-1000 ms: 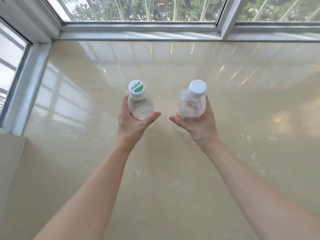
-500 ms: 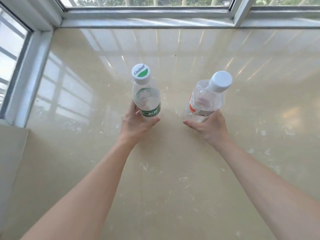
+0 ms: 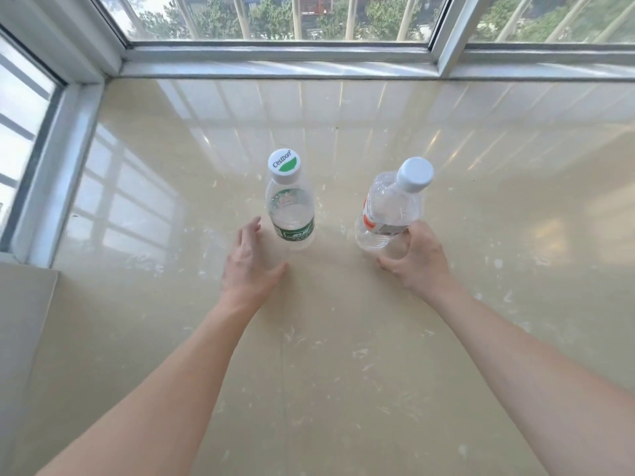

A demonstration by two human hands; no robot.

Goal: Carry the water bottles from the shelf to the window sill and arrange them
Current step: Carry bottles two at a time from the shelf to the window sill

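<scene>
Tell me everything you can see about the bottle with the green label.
The green-label bottle is clear plastic, with a white cap marked in green and a dark green band low on its body. It stands upright on the glossy beige sill. The open left hand is close beside it, apparently not touching.

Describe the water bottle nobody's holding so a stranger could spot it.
On the beige window sill below the window are two clear bottles. It is the left bottle, upright beyond the open left hand. Unlike the tilted red-labelled bottle the right hand grips, its label is green.
</scene>
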